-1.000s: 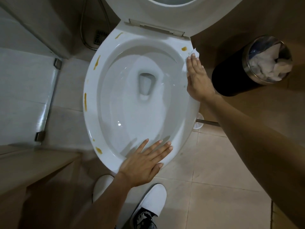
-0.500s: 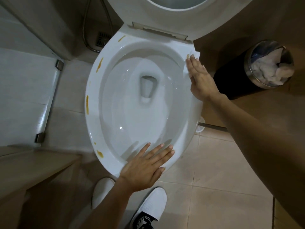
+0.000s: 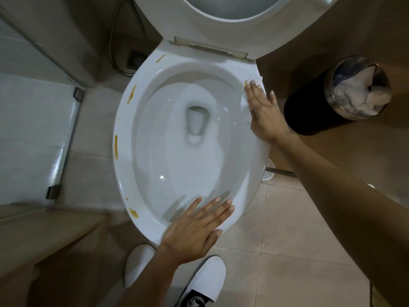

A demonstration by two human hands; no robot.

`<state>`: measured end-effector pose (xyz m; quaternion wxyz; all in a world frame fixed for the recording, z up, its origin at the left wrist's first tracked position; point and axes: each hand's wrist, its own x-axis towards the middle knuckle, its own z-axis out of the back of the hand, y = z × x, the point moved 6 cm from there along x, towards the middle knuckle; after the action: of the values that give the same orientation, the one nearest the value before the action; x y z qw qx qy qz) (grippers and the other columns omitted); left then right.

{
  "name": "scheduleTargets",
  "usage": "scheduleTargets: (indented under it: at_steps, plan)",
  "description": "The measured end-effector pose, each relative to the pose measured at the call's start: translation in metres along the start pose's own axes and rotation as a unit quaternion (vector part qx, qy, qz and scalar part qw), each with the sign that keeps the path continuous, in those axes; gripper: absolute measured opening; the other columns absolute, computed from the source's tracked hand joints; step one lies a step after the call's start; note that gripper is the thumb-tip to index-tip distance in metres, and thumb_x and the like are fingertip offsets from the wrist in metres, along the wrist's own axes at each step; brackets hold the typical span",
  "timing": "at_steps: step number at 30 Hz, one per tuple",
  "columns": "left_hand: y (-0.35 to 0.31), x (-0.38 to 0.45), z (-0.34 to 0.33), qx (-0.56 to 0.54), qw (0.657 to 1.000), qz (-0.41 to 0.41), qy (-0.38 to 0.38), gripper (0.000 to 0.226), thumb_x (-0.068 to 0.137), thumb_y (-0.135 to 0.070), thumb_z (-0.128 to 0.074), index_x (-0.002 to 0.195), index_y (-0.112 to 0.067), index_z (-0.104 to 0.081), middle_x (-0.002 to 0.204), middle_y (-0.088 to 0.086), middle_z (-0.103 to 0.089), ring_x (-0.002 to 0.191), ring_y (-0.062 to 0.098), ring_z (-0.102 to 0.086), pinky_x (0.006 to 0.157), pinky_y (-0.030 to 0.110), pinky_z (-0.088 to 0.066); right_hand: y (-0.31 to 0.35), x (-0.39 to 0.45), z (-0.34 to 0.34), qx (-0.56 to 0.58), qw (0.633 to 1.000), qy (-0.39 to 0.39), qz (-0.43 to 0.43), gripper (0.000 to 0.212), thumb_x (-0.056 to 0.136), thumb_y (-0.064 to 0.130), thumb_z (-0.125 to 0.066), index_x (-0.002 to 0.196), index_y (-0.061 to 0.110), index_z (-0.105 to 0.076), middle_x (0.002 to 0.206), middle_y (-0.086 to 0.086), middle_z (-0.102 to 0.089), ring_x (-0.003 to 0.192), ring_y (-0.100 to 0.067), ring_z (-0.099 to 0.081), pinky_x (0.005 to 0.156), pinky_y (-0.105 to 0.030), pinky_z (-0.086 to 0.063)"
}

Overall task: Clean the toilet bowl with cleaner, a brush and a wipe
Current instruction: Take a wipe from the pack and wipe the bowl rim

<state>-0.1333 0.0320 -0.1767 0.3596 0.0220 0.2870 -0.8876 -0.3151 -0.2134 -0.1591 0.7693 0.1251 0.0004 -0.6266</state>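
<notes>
The white toilet bowl [image 3: 124, 156] fills the middle of the head view, its seat and lid [image 3: 221, 16] raised. Several yellow-brown smears mark the rim: on the left side [image 3: 116, 146], far left [image 3: 132, 96], back [image 3: 161, 58] and near front [image 3: 133, 213]. My right hand [image 3: 264, 116] lies flat with straight fingers on the right rim, pressing a white wipe [image 3: 256, 80] whose edge shows past the fingertips, beside a small smear [image 3: 245, 83]. My left hand [image 3: 197, 229] rests flat, fingers spread, on the front rim.
A black bin [image 3: 309, 116] with a metal ring, full of white tissue, stands right of the bowl. A toilet brush handle [image 3: 281, 172] pokes out under my right forearm. A hose and floor drain [image 3: 135, 59] lie at the back left. My white shoes [image 3: 205, 282] stand below.
My right hand has slid the wipe a little farther back along the right rim, onto the small smear. My left hand stays flat on the front rim.
</notes>
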Motion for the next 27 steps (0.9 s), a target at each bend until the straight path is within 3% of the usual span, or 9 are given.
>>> scheduleTargets:
  at_steps: [4, 11, 27]
  plan:
    - [0.000, 0.001, 0.002, -0.009, 1.000, 0.002, -0.003, 0.059, 0.100, -0.037, -0.030, 0.153, -0.022, -0.010, 0.160, -0.006, -0.010, 0.145, 0.014, -0.017, 0.113, 0.047, -0.027, 0.011, 0.029, 0.001, 0.028, 0.999, -0.011, -0.023, 0.065, 0.097, -0.004, -0.030, 0.154, 0.011, -0.004, 0.162, -0.006, -0.002, 0.149, -0.020, 0.001, 0.118, -0.035, 0.005]
    - [0.002, 0.000, 0.001, 0.001, 1.000, 0.001, -0.003, 0.061, 0.100, -0.037, -0.032, 0.153, -0.022, -0.007, 0.160, -0.006, -0.004, 0.146, 0.015, -0.013, 0.114, 0.044, -0.014, 0.051, 0.072, -0.005, 0.031, 0.999, 0.000, 0.016, 0.068, 0.093, -0.008, -0.031, 0.154, 0.008, -0.005, 0.162, -0.008, -0.002, 0.149, -0.023, 0.000, 0.119, -0.036, 0.001]
    - [0.002, 0.000, 0.000, -0.006, 1.000, 0.000, 0.006, 0.060, 0.100, -0.037, -0.030, 0.153, -0.021, -0.008, 0.160, -0.005, -0.006, 0.146, 0.015, -0.014, 0.115, 0.045, -0.019, 0.062, 0.073, -0.004, -0.047, 0.997, 0.022, 0.050, 0.084, 0.081, -0.015, -0.034, 0.154, 0.010, 0.000, 0.162, -0.006, 0.004, 0.149, -0.020, 0.003, 0.119, -0.035, 0.003]
